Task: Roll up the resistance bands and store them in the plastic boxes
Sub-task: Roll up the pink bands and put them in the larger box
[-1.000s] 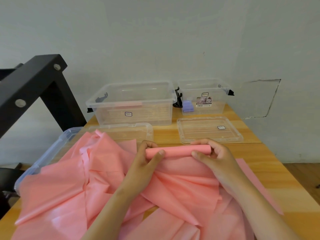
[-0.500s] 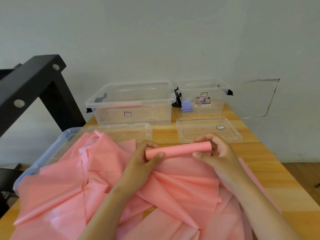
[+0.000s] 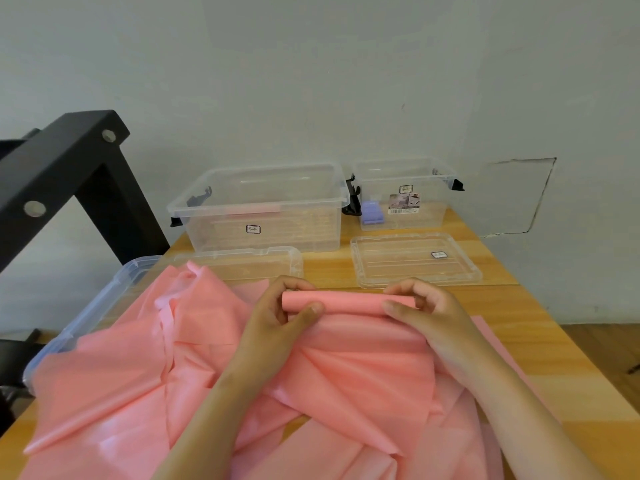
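A pink resistance band is partly wound into a tight roll [image 3: 349, 302] that lies crosswise in front of me. My left hand [image 3: 277, 323] grips the roll's left end with thumb and fingers. My right hand [image 3: 426, 313] grips its right end. The band's unrolled length [image 3: 363, 368] trails toward me over a heap of loose pink bands [image 3: 114, 382]. A large clear plastic box [image 3: 263, 206] stands at the back with a pink roll inside. A smaller clear box [image 3: 403, 195] to its right holds a purple roll [image 3: 372, 212].
Two clear lids lie flat on the wooden table [image 3: 540, 344]: one [image 3: 242, 263] before the large box, one [image 3: 414, 259] before the small box. A bluish box [image 3: 100, 306] under the pink heap sits at the left. A black metal frame [image 3: 62, 168] stands at the far left.
The roll has turned slightly between my fingers and levelled out. Both hands stay on its ends in about the same place.
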`<state>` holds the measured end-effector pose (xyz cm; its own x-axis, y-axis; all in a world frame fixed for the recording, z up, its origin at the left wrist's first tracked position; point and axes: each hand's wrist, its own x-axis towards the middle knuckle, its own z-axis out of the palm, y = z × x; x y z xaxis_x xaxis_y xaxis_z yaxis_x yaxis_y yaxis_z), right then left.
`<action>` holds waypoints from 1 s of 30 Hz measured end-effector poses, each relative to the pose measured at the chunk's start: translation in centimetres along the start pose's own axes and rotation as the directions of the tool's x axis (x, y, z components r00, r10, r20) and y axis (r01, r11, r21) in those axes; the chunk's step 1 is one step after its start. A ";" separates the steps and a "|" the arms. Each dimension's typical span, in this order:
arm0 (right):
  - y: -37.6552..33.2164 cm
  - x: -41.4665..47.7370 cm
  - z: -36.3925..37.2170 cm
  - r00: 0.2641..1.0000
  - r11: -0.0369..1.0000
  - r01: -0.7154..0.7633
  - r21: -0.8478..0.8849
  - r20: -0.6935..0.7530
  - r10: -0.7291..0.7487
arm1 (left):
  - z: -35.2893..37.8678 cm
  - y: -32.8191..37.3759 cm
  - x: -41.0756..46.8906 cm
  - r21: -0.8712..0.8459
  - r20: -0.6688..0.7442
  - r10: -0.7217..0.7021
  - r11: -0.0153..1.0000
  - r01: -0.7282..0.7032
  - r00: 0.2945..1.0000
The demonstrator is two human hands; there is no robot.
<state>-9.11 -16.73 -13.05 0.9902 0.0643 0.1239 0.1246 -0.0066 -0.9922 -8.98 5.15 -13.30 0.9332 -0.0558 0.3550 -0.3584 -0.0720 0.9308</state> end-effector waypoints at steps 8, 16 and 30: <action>0.0 0.2 -0.2 1.000 0.994 -0.030 -0.110 -0.005 0.029 | 0.3 -0.4 -0.1 -0.079 0.022 0.006 0.997 -0.005 1.000; -0.5 -0.1 -0.2 0.989 0.988 0.149 0.043 -0.015 -0.149 | 0.2 -0.4 -0.4 0.065 0.068 -0.075 0.995 0.071 0.995; -0.6 -0.2 -0.3 0.991 0.991 0.134 0.018 -0.030 -0.133 | 0.4 -0.2 -0.3 -0.030 0.067 -0.105 0.994 0.108 0.992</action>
<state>-9.41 -17.05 -12.48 0.9663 0.0342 0.2551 0.2545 0.0196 -0.9669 -9.18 4.83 -13.60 0.9619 -0.1145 0.2483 -0.2550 -0.0477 0.9658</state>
